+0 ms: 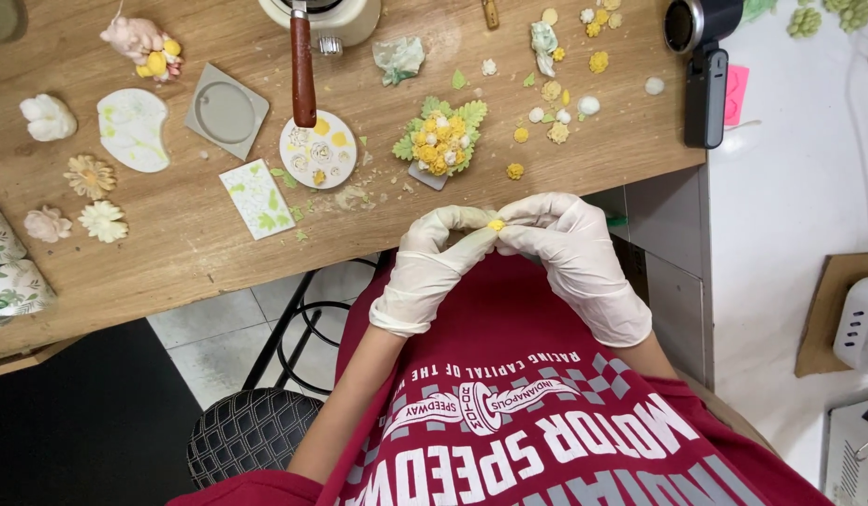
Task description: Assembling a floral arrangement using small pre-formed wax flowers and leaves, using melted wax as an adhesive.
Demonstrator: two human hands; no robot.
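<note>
Both grips pinch one small yellow bit [496, 225], left hand [434, 267] and right hand [570, 253] touching, bouquet [440, 139] on surface [200, 244] already well filled, loose flowers [556, 94] unplaced.

Both hands wear thin, cream-white disposable gloves: left hand [432, 267], right hand [572, 255]. The gloves end in rolled cuffs just past the wrists (slightly wrinkled). The forearms are bare, and the shirt [537, 412] is dark red with white printed lettering and a checkered band.
</note>
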